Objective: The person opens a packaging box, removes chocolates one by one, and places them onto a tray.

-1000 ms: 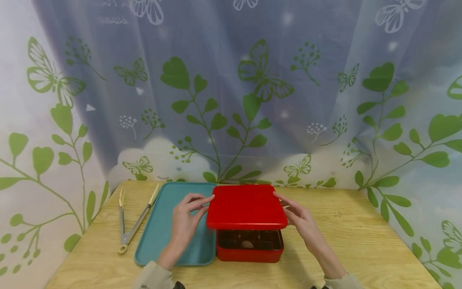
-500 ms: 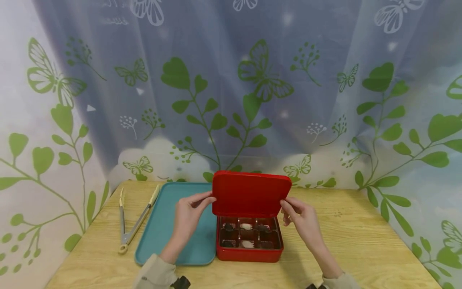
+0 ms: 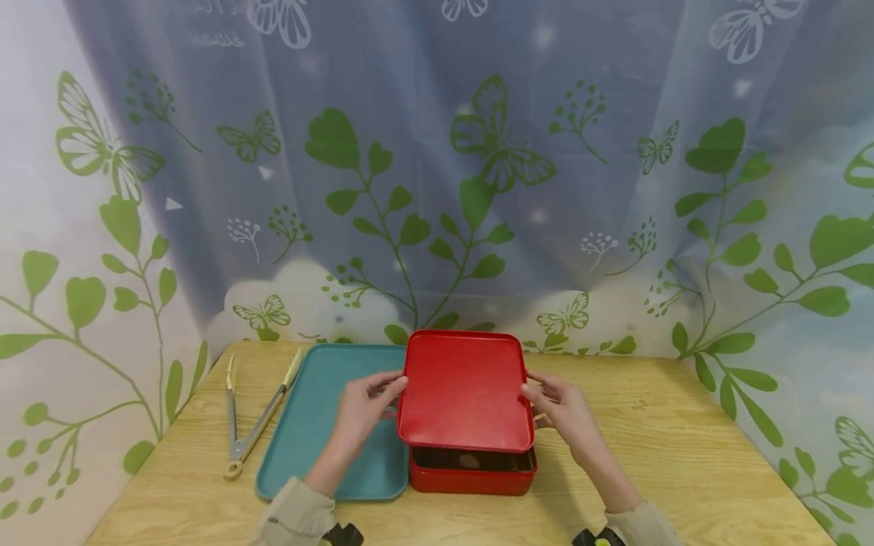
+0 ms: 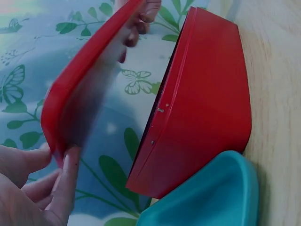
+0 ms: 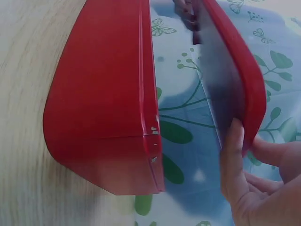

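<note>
A red lid hangs above the red box, apart from it. Its rimmed face shows to the head view. My left hand pinches the lid's left edge between thumb and fingers. At the opposite edge, my right hand holds the lid the same way. Both wrist views show a gap between lid and box. Through the opening at the front, a pale round thing is visible in the dark interior; the lid hides the rest of the contents.
Left of the box, close against it, lies a teal tray. Further left, spread tongs with cream tips lie on the wooden table. A butterfly-and-leaf patterned curtain hangs behind.
Both hands tipped the lid up, showing several compartments with dark and pale pieces, then turned its rimmed face upward and lowered it over the box, covering most of them.
</note>
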{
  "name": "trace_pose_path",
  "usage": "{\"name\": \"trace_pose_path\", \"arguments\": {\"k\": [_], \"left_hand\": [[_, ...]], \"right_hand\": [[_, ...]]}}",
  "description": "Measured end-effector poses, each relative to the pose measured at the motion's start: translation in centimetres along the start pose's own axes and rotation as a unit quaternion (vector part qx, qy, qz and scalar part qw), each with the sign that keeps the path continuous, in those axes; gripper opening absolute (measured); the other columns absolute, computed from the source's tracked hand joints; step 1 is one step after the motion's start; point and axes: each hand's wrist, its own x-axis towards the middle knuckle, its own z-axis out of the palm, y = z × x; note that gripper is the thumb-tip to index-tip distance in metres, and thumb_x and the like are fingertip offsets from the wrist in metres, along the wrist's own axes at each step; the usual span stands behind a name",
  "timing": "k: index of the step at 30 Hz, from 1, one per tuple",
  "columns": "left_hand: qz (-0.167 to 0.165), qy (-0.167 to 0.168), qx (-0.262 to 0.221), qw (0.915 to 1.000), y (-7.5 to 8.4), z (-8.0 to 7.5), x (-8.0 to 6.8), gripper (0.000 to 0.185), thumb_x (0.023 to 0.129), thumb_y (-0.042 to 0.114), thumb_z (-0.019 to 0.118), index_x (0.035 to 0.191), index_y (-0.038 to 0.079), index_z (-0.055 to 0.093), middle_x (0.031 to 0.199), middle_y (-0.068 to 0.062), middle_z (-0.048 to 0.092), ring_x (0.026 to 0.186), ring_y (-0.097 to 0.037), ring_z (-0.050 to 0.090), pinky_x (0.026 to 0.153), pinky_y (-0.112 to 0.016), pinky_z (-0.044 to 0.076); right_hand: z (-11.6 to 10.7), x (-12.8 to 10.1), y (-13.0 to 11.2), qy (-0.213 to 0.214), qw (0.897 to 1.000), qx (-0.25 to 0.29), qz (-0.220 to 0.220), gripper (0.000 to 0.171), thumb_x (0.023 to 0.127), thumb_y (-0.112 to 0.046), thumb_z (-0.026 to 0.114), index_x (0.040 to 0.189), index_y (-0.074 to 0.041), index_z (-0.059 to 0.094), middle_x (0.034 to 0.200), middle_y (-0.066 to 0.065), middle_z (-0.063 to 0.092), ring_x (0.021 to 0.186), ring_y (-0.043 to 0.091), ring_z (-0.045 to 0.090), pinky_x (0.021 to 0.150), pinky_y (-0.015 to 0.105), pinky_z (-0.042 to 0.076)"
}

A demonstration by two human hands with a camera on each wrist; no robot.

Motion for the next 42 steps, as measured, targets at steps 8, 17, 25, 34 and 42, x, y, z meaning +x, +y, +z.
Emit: {"name": "trace_pose_path", "arguments": {"k": [8, 17, 25, 34, 42], "left_hand": [[-0.035, -0.044, -0.001, 0.9984, -0.1, 0.9, -0.4, 0.034, 0.098, 0.013, 0.069, 0.128, -0.003, 0.068, 0.11, -0.016, 0.073, 0.088, -0.02, 0.07, 0.078, -0.044, 0.062], [-0.014, -0.116, -0.031, 0.9927, 1.1, 4.2, -0.6, 0.042, 0.099, 0.007, 0.065, 0.138, -0.009, 0.057, 0.121, -0.025, 0.066, 0.101, -0.03, 0.071, 0.08, -0.042, 0.062], [0.008, -0.167, -0.026, 0.9855, 2.3, 9.7, -0.7, 0.049, 0.096, 0.002, 0.068, 0.141, -0.009, 0.053, 0.126, -0.026, 0.065, 0.107, -0.034, 0.07, 0.085, -0.041, 0.061], [0.018, -0.184, 0.08, 0.9795, 3.0, 16.1, -0.8, 0.054, 0.093, 0.005, 0.073, 0.143, -0.003, 0.056, 0.125, -0.016, 0.067, 0.107, -0.026, 0.07, 0.081, -0.032, 0.061], [0.03, -0.177, 0.227, 0.9573, 2.4, 21.2, -1.2, 0.048, 0.088, 0.01, 0.079, 0.131, -0.004, 0.064, 0.095, -0.009, 0.073, 0.078, -0.015, 0.068, 0.065, -0.023, 0.055]], "right_hand": [[-1.4, -0.3, 0.9, -0.045, 0.999, 0.001, 0.017, 0.057, 0.104, -0.013, 0.057, 0.153, 0.007, 0.036, 0.108, 0.009, 0.067, 0.076, 0.012, 0.062, 0.064, 0.029, 0.058], [-5.1, -1.0, 1.4, -0.033, 0.999, -0.034, 0.017, 0.056, 0.106, -0.012, 0.052, 0.155, 0.007, 0.032, 0.127, 0.027, 0.058, 0.087, 0.013, 0.065, 0.068, 0.032, 0.059], [-10.5, -2.4, 2.3, -0.006, 0.996, -0.09, 0.023, 0.057, 0.107, -0.013, 0.051, 0.154, 0.01, 0.03, 0.137, 0.036, 0.047, 0.089, 0.009, 0.065, 0.07, 0.033, 0.06], [-16.2, -3.0, 3.2, 0.031, 0.987, -0.156, 0.037, 0.054, 0.105, -0.011, 0.054, 0.151, 0.011, 0.036, 0.125, 0.03, 0.06, 0.084, 0.006, 0.065, 0.069, 0.035, 0.061], [-19.5, -3.0, 5.5, 0.029, 0.974, -0.208, 0.087, 0.051, 0.103, -0.008, 0.053, 0.147, 0.013, 0.039, 0.13, 0.035, 0.058, 0.089, 0.018, 0.068, 0.069, 0.04, 0.062]]}}
